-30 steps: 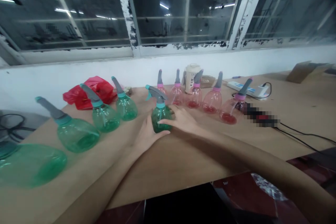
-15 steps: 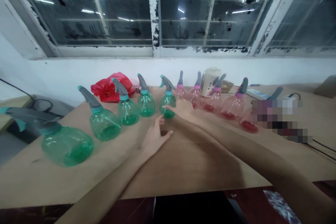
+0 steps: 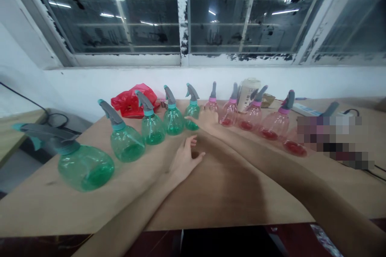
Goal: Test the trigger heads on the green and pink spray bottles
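My right hand [image 3: 208, 119] is at the body of a green spray bottle [image 3: 192, 110] with a grey and teal trigger head, standing upright at the back. The thumb crosses the bottle's front; the other fingers are partly hidden on its right side. Closer to me, my left hand [image 3: 184, 158] hovers low over the table, empty, fingers curved and apart from the thumb. Several more green spray bottles [image 3: 127, 144] run in a slanting row to the left, a little green liquid in each. To the right, a row of pink spray bottles [image 3: 250, 117] holds red liquid.
Beneath everything is a wooden table [image 3: 211, 204]. A red plastic bag [image 3: 132, 102] lies at the back left. Behind the pink bottles stand a pale can [image 3: 249, 94] and a white power strip [image 3: 306, 109]. The windowed wall bounds the back; dark cables lie at the right.
The green spray bottle at my right hand has gone slightly back and left, from a lean to upright, with the hand following. My left hand keeps nearly the same pose. The whole view has shifted slightly.
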Action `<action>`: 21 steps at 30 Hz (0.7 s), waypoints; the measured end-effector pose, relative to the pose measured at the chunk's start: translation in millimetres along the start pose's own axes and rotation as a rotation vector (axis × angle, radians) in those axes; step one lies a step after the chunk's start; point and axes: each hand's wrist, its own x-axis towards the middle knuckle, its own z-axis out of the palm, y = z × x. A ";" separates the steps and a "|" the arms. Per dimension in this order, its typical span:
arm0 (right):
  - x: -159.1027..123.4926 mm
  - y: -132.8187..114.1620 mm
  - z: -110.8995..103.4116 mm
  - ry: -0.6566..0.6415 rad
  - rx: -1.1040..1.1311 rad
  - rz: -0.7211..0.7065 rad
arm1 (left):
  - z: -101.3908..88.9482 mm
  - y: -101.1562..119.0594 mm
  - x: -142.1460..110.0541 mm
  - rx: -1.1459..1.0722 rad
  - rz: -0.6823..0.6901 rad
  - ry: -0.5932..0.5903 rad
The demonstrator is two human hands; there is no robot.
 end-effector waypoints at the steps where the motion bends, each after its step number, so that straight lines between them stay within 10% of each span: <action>1: -1.2 3.2 -1.3 0.023 0.011 0.010 | -0.2 0.2 0.0 0.000 0.000 -0.001; 11: 2.5 66.8 -23.5 0.141 0.117 0.224 | -2.7 5.9 0.7 -0.021 -0.013 -0.003; 21: 46.6 75.3 -14.2 0.032 0.268 0.235 | -5.6 4.3 0.5 -0.008 -0.017 0.013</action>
